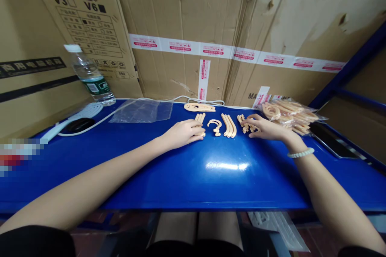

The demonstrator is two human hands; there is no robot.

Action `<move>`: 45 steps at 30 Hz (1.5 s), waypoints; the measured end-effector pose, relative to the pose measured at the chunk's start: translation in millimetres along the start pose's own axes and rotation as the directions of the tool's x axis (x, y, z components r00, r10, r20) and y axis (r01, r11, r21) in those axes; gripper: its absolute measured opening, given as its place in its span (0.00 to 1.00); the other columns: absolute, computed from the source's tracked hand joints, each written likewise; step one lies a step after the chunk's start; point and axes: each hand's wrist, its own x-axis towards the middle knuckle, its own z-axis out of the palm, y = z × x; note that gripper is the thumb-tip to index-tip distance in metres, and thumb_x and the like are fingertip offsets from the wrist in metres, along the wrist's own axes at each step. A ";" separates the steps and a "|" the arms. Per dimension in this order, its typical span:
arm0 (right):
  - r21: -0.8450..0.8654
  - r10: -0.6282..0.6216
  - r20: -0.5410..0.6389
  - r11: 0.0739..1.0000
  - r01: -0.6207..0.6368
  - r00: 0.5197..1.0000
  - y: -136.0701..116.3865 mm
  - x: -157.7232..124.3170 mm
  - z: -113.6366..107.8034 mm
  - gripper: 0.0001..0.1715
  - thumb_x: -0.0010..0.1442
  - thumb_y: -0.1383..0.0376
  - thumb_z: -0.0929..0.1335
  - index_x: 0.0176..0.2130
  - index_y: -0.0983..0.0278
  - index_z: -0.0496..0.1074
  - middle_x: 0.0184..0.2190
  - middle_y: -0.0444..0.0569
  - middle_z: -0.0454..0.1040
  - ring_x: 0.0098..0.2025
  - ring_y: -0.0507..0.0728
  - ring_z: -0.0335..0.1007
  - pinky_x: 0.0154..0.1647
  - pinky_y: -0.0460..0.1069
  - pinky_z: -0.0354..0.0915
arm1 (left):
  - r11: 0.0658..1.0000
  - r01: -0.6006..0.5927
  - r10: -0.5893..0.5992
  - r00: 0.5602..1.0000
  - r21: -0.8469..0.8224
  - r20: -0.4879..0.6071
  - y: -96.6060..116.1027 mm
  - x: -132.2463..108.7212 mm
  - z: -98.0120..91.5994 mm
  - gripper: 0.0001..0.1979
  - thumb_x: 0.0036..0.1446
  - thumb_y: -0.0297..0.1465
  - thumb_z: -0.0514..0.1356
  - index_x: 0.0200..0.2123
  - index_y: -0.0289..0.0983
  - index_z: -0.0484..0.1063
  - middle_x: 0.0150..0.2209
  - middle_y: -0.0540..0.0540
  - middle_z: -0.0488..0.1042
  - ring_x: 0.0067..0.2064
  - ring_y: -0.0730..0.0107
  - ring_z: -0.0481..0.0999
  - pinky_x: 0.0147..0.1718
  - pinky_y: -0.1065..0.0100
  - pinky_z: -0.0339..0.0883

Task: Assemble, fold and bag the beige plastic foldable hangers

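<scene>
My left hand (pixel 184 133) lies low over a group of slim beige plastic strips (pixel 200 117), its fingers stretched out and partly covering them. To its right are a beige hook-shaped piece (pixel 214 125) with a knobbed end and a row of several curved beige strips (pixel 229 125). My right hand (pixel 263 127) reaches over a cluster of small knobbly beige pieces (pixel 242 119), fingers spread and touching or just above them; some pieces are hidden under it. Behind the strips lie flat beige loops (pixel 199 107).
A clear bag of beige parts (pixel 288 112) sits at the right beside a dark phone-like slab (pixel 333 140). On the left are a water bottle (pixel 93 82), an empty plastic bag (pixel 143 111) and a white cable (pixel 87 129). Cardboard (pixel 181 16) walls the back of the blue table (pixel 181 180).
</scene>
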 end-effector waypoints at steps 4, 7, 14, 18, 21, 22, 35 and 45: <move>-0.012 0.002 -0.033 1.000 -0.002 0.999 -2.3 3.5 6.1 0.33 0.53 0.66 0.73 0.58 0.55 0.73 0.58 0.55 0.65 0.58 0.67 0.69 0.64 0.62 0.63 | 1.000 0.000 0.000 1.000 0.009 0.005 -0.3 0.0 -0.2 0.15 0.69 0.38 0.56 0.49 0.39 0.79 0.52 0.41 0.78 0.52 0.61 0.78 0.52 0.60 0.73; -0.003 -0.036 -0.040 0.999 0.036 0.999 -4.0 5.7 9.4 0.28 0.54 0.67 0.72 0.54 0.55 0.75 0.58 0.55 0.65 0.56 0.66 0.71 0.62 0.61 0.65 | 1.000 -0.003 0.003 1.000 0.014 0.010 -1.3 -0.2 0.4 0.15 0.69 0.38 0.56 0.50 0.39 0.79 0.52 0.41 0.78 0.52 0.61 0.78 0.52 0.59 0.73; 0.036 -0.047 -0.067 0.998 0.050 0.997 -1.0 11.2 9.7 0.17 0.55 0.68 0.71 0.45 0.58 0.79 0.48 0.54 0.71 0.49 0.64 0.74 0.57 0.61 0.69 | 1.000 -0.005 0.005 1.000 0.009 -0.002 -3.2 -1.3 2.5 0.15 0.69 0.38 0.56 0.50 0.39 0.79 0.52 0.41 0.79 0.53 0.58 0.78 0.52 0.58 0.73; 0.051 -0.055 -0.086 0.997 0.060 0.995 0.9 12.8 8.1 0.16 0.55 0.66 0.71 0.45 0.59 0.78 0.46 0.53 0.72 0.47 0.63 0.75 0.54 0.60 0.70 | 1.000 0.003 -0.002 1.000 0.022 -0.015 -4.0 -1.0 3.2 0.15 0.69 0.38 0.56 0.49 0.39 0.79 0.52 0.41 0.79 0.52 0.59 0.78 0.51 0.59 0.74; 0.043 -0.061 -0.115 0.997 0.066 0.991 0.0 13.1 7.8 0.16 0.55 0.66 0.71 0.45 0.61 0.77 0.46 0.55 0.72 0.47 0.64 0.74 0.54 0.61 0.70 | 0.999 0.019 -0.018 0.999 0.032 -0.031 -4.4 -0.5 3.5 0.15 0.69 0.39 0.56 0.48 0.39 0.79 0.51 0.41 0.79 0.51 0.60 0.78 0.50 0.60 0.74; 0.036 -0.061 -0.122 0.997 0.066 0.991 0.0 12.8 7.5 0.16 0.55 0.66 0.72 0.46 0.61 0.77 0.46 0.55 0.72 0.48 0.64 0.74 0.54 0.61 0.70 | 0.999 0.022 -0.021 0.999 0.033 -0.034 -4.4 -0.4 3.4 0.15 0.69 0.39 0.56 0.48 0.39 0.79 0.51 0.42 0.79 0.51 0.60 0.78 0.50 0.60 0.74; -0.126 -0.231 -0.295 0.971 0.202 0.927 -28.9 11.4 3.9 0.18 0.64 0.62 0.66 0.52 0.64 0.75 0.47 0.59 0.74 0.50 0.68 0.73 0.54 0.63 0.70 | 0.999 0.033 -0.031 0.997 0.021 -0.070 -3.3 -2.2 7.5 0.15 0.69 0.38 0.56 0.48 0.38 0.79 0.51 0.41 0.79 0.52 0.58 0.78 0.50 0.59 0.75; -0.117 -0.194 -0.139 0.977 0.178 0.971 -5.3 18.1 18.9 0.17 0.63 0.61 0.67 0.50 0.64 0.77 0.52 0.61 0.74 0.54 0.67 0.73 0.58 0.62 0.68 | 0.999 0.024 -0.021 0.997 0.036 -0.080 -3.2 -2.9 8.6 0.15 0.70 0.38 0.56 0.48 0.38 0.79 0.50 0.42 0.79 0.51 0.58 0.78 0.49 0.59 0.76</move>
